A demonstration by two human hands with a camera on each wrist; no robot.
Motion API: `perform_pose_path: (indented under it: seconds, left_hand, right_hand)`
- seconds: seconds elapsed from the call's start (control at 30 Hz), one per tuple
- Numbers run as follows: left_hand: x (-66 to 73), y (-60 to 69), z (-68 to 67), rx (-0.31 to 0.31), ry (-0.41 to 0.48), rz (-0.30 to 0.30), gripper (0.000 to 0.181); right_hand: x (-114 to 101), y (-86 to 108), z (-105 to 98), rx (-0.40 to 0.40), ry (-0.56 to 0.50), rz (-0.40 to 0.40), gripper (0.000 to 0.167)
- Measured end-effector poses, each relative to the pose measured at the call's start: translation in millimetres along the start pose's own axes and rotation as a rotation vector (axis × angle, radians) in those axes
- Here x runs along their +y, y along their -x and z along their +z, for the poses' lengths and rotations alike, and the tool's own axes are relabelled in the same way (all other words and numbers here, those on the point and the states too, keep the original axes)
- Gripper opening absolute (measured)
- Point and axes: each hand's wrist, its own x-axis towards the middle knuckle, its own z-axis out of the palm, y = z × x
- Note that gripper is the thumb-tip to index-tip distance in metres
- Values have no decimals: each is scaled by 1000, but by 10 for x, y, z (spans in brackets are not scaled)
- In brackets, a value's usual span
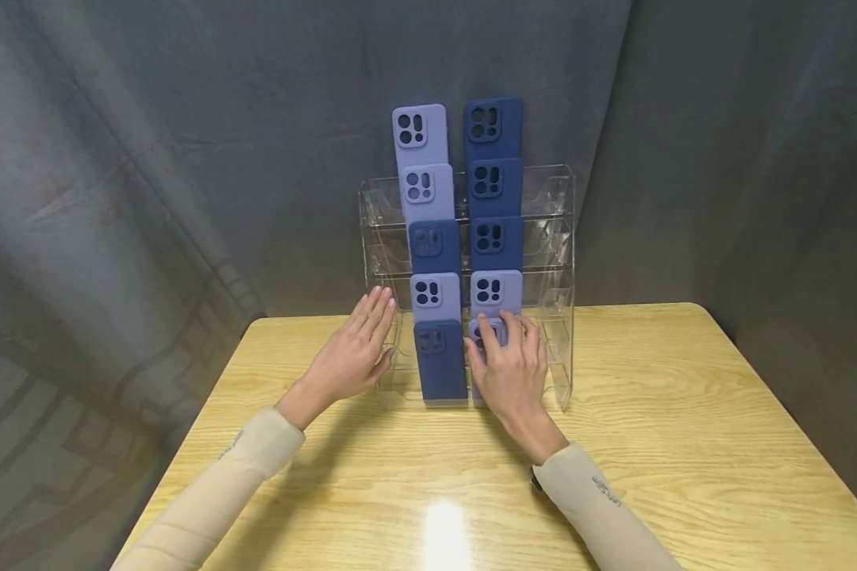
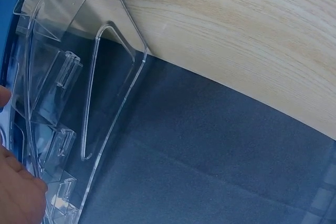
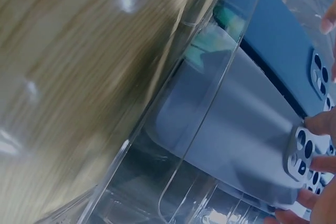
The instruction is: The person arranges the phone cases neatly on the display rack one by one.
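Observation:
A lavender phone case stands in the lowest tier of a clear acrylic display rack. My right hand grips its upper end, thumb at one edge and fingers over the camera cutouts and far edge. Beside it in the same tier is a dark blue phone case. My left hand has its fingers straight, at the rack's left side; whether it touches the rack is hard to tell. Directly above the gripped case is another lavender case.
More phone cases fill two columns up the rack, including a lavender case and a dark blue case at the top. The rack stands on a wooden table before a grey curtain.

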Motion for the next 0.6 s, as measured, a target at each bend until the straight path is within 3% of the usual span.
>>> perform_pose_path:
  seconds: [0.37, 0.6]
  left_hand:
    - [-22, 14, -10, -6, -4, -7, 81]
    - [-15, 5, -12, 4, 10, 0, 81]
  right_hand:
    - [24, -36, -13, 9, -6, -12, 44]
    - [91, -103, -108, 78, -53, -7, 47]
